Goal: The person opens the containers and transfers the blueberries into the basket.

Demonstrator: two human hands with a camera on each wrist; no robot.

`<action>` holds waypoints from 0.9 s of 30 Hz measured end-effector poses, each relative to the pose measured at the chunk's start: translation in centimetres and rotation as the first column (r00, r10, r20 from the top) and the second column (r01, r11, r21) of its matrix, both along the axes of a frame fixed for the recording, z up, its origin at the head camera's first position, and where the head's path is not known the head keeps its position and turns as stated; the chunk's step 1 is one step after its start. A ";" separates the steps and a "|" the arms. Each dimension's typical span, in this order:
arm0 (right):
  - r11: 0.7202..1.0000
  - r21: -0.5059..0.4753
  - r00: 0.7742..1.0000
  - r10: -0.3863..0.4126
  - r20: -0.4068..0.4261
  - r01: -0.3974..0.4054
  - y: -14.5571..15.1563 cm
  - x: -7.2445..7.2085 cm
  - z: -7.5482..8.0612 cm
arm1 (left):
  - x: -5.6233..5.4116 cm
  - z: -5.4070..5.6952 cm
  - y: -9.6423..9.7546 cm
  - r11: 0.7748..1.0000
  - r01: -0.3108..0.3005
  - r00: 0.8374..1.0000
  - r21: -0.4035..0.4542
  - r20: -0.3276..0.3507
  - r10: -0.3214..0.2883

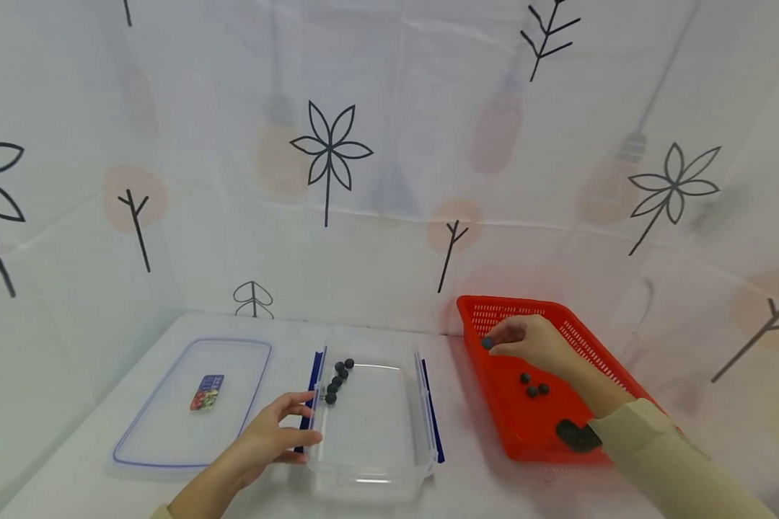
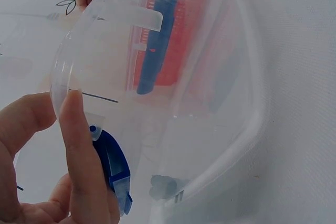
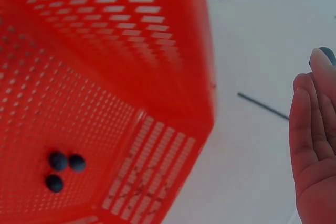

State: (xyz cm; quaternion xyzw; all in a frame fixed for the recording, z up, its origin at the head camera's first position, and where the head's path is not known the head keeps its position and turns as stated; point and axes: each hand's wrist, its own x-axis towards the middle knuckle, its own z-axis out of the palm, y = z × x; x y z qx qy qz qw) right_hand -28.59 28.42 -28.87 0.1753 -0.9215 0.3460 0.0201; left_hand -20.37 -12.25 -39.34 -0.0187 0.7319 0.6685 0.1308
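Tabletop (image 1: 457, 393), pinched ball (image 1: 487, 343) (left wrist: unseen)

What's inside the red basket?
Three small dark balls lie on the floor of the red basket. The right forearm, the sleeve and a dark shape at the cuff cover part of that floor, so anything beneath can't be seen.

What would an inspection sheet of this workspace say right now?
Surface: white tabletop.
Job's things: clear box holds a row of dark balls; red basket holds three more balls; lid lies left of the box.
Clutter: dark item by the right cuff, unidentifiable.
Left grip: pinches the box's left wall.
Right grip: pinches one ball.
Cables: nothing seen.
Surroundings: patterned white backdrop.
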 end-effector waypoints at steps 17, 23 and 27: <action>0.985 0.129 0.994 -0.112 -0.010 0.112 7.7 -1.7 -1.6 | 0.0 0.2 0.2 1.000 -0.015 1.000 -0.001 -0.004 0.015; 0.983 0.161 0.995 -0.095 0.009 0.093 8.7 -2.3 -2.1 | 0.1 0.1 0.2 1.000 -0.015 1.000 0.007 -0.006 0.015; 0.982 0.165 0.995 -0.098 0.029 0.092 9.1 -2.8 -2.7 | 0.0 0.1 0.1 1.000 -0.008 1.000 0.006 -0.005 0.008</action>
